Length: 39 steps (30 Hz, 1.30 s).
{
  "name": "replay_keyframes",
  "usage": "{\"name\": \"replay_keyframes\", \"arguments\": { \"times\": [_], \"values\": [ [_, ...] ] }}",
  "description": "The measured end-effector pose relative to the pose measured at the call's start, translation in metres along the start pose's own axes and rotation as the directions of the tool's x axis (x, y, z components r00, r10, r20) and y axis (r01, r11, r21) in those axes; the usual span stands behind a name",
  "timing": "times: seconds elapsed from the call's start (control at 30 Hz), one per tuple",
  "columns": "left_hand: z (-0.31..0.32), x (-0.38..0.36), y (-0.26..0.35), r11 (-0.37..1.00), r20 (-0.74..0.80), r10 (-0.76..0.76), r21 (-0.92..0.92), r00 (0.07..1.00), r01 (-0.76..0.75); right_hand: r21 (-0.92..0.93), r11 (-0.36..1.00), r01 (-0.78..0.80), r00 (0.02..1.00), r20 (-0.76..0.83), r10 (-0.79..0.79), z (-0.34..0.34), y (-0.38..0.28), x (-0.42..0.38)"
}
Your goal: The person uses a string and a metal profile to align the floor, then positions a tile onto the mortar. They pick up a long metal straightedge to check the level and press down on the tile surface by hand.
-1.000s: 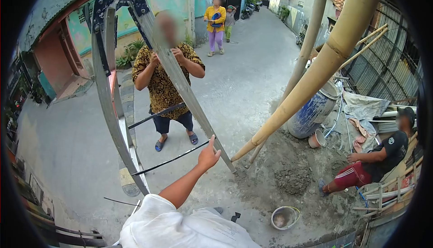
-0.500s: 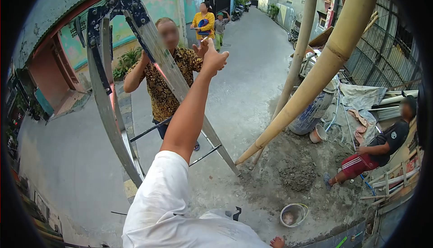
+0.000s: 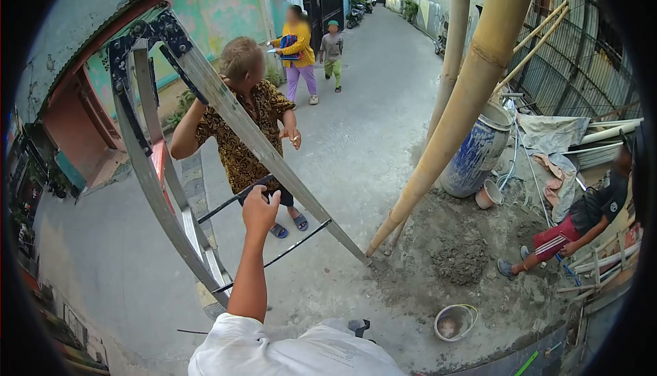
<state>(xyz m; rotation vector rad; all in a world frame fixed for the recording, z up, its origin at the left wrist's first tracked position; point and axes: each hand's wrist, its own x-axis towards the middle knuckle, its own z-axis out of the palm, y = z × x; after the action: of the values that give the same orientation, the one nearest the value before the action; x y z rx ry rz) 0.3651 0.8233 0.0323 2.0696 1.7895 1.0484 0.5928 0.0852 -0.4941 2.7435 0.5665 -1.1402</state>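
Note:
My left hand (image 3: 260, 212) reaches forward at the end of a bare arm, with thumb and fingers apart and nothing visible in it. It overlaps a dark rung of the metal stepladder (image 3: 256, 133) in this view. Behind the ladder stands a person in a brown patterned shirt (image 3: 243, 147), one hand up at the ladder rail and head turned aside. That person's other hand holds a cigarette (image 3: 296, 141) low in front of them. My right hand is out of sight.
Thick bamboo poles (image 3: 472, 88) slant down at my right. Beyond are a blue drum (image 3: 469, 153), a small bucket (image 3: 488, 195) and a mortar heap (image 3: 458, 261); nearer lies a pail (image 3: 455, 323). A person in red shorts (image 3: 554, 242) is at right; two people walk in the lane.
My left hand has dropped from the other person's hand down toward the ladder rung. The cigarette between our hands is now in that person's lowered hand. My right hand has left view.

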Motion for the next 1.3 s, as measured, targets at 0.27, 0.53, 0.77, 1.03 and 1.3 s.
{"name": "replay_keyframes", "arguments": {
  "times": [0.27, 0.53, 0.77, 1.03, 1.3],
  "values": [
    [0.068, -0.056, -0.207, 0.897, 0.726, -0.236, 0.419, 0.646, -0.142, -0.168, 0.854, 0.492, 0.78, -0.351, -0.518, -0.057, -0.015, 0.01],
    [0.105, -0.133, -0.251, 0.847, 0.631, -0.4, 0.532, 0.665, 0.004, -0.273, 0.824, 0.497, 0.568, -0.615, -0.546, -0.057, -0.008, 0.027],
    [0.12, -0.126, -0.284, 0.917, 0.71, -0.306, 0.399, 0.635, -0.004, -0.223, 0.911, 0.348, 0.826, -0.386, -0.41, -0.088, -0.034, -0.015],
    [0.121, -0.13, -0.279, 0.886, 0.667, -0.284, 0.457, 0.689, -0.078, 0.962, 0.27, -0.033, 0.968, -0.036, 0.247, -0.06, -0.024, 0.004],
    [0.124, -0.128, -0.282, 0.885, 0.682, -0.293, 0.459, 0.67, -0.081, 0.94, 0.256, -0.226, 0.907, 0.107, 0.407, -0.139, -0.081, -0.059]
  ]
}}
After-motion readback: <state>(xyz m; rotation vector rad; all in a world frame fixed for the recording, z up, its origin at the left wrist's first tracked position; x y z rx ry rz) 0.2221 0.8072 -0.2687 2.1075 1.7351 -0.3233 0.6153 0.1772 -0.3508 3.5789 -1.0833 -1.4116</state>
